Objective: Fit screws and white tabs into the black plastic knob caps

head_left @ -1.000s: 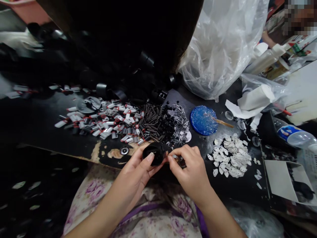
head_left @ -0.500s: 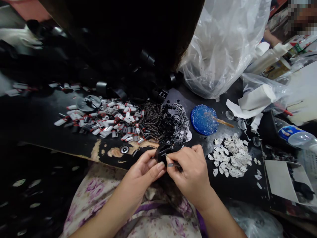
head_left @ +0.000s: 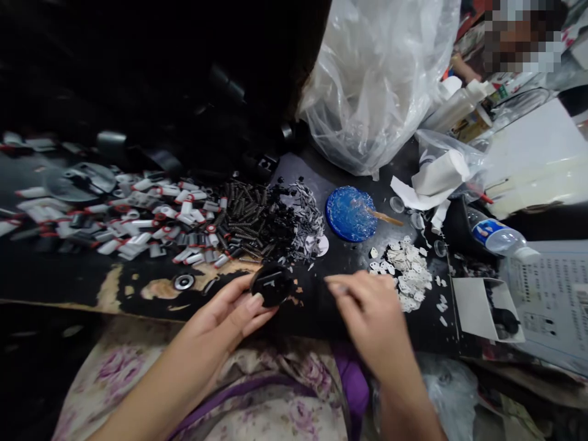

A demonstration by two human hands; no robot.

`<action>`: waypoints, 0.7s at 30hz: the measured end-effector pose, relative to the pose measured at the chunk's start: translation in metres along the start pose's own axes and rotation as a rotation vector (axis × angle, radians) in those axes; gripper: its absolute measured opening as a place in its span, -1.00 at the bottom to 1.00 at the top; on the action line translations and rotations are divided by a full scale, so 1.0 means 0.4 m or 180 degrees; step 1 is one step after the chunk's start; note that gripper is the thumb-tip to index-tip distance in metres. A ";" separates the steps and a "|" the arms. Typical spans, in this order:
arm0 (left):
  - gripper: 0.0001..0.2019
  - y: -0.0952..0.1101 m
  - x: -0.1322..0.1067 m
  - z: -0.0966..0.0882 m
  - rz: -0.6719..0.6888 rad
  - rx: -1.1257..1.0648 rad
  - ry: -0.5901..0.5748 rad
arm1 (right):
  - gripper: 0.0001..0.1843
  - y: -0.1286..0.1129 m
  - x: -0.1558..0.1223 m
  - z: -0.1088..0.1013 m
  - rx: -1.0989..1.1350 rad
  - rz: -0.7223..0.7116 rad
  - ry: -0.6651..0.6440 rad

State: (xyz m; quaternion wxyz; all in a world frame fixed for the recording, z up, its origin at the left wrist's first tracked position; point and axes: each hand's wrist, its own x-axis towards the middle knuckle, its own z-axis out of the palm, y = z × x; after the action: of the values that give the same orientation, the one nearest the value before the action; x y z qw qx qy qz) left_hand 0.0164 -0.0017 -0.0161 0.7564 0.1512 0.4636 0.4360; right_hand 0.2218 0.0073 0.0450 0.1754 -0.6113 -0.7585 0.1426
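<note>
My left hand (head_left: 236, 309) is closed round the edge of a round black plastic part (head_left: 272, 285), its thumb on the near side. The part is tilted toward me and has a raised shape on its face. My right hand (head_left: 367, 306) is apart from it, over the bench just left of a pile of small white flat plates (head_left: 411, 275). Its fingers are curled together and slightly blurred; a small greyish spot shows at them, and I cannot make out what they hold. Near the left hand lie a metal ring (head_left: 184, 282) and a heap of dark springs (head_left: 245, 211).
White and grey cylinders with red rings (head_left: 142, 223) spread to the left. Small grey pins (head_left: 305, 214) lie beside the springs. Behind are a blue lid of clear grease (head_left: 351, 214) with a wooden stick (head_left: 388, 217) and a plastic bag (head_left: 376, 92). A white box (head_left: 478, 309) and bottle (head_left: 498, 236) stand right.
My right hand has drawn away from the black part and moved right toward the white plates. My left hand still holds the part. The whole view has shifted rightward.
</note>
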 end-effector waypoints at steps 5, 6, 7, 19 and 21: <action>-0.61 0.003 -0.001 0.016 0.0046 -0.0058 0.0031 | -0.79 0.139 -0.047 -0.024 -0.1244 0.0749 0.0012; -0.61 0.001 -0.001 0.016 0.0054 -0.0055 0.0027 | -0.77 0.149 -0.050 -0.021 -0.1319 0.0730 0.0009; -0.60 -0.001 -0.001 0.016 0.0055 -0.0062 0.0019 | -0.73 0.150 -0.051 -0.016 -0.1330 0.0686 0.0053; -0.91 0.010 -0.021 0.035 -0.0046 -0.0970 0.0093 | -0.92 -0.074 0.028 0.093 0.1310 0.0404 -0.0252; -0.88 0.010 -0.020 0.028 0.0115 -0.0852 0.0031 | -0.88 -0.075 0.030 0.102 0.1367 0.0273 -0.0161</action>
State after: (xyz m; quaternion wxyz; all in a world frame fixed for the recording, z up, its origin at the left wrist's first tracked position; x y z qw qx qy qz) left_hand 0.0222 -0.0036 -0.0031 0.7595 0.0551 0.4022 0.5083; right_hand 0.1752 0.0124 0.0222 0.2763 -0.5877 -0.6882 0.3236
